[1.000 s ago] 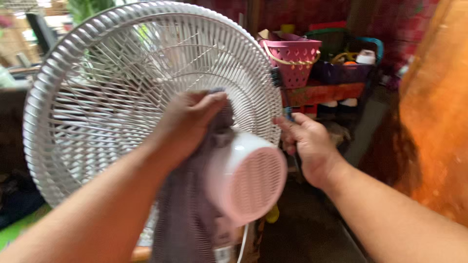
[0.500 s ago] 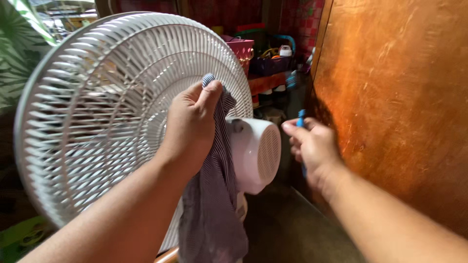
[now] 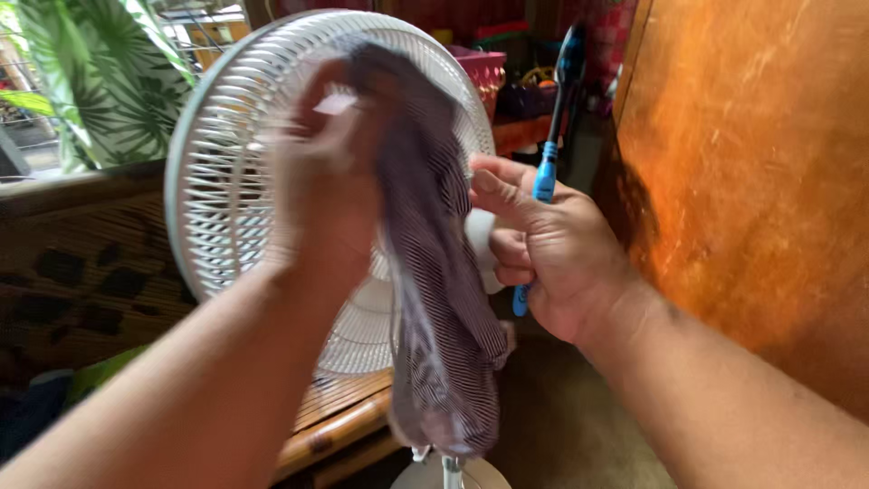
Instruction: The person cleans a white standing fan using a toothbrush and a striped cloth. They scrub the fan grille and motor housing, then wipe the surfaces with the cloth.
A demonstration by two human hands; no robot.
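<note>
Fig.: head view, both hands raised at a white pedestal fan [image 3: 226, 181].

Left hand [image 3: 321, 172], upper centre of frame (motion-blurred), fingers closed round the top of a striped grey-purple cloth [image 3: 434, 299]. The cloth is pressed against the fan's rear grille near its upper rim and hangs down to the lower centre of frame, its tail covering most of the white motor housing.

Right hand [image 3: 552, 263], centre-right, fingers wrapped in a fist round the handle of a blue toothbrush [image 3: 546, 172]; thumb lies along the top. Brush sits just right of the fan's rim, apart from the grille as far as can be seen.

Orientation: toothbrush long axis runs near-vertical w/ a slight tilt, dark head end pointing to the upper edge of frame, butt end showing below the fist. Cloth long axis also roughly vertical. Fan faces upper left, away from the camera, w/ its stand [image 3: 448, 471] at bottom centre.

Technique (judgement): for wiping ribs, keep the cloth bunched tight under the fingertips and follow the radial ribs outward; steady the cage w/ the other hand so it doesn't swing. Bristles would suit gaps btwn ribs.

Surroundings: orange-brown wooden panel [image 3: 760, 172] at right, leaf-print curtain [image 3: 100, 81] upper left, bamboo bench [image 3: 344, 421] below.
</note>
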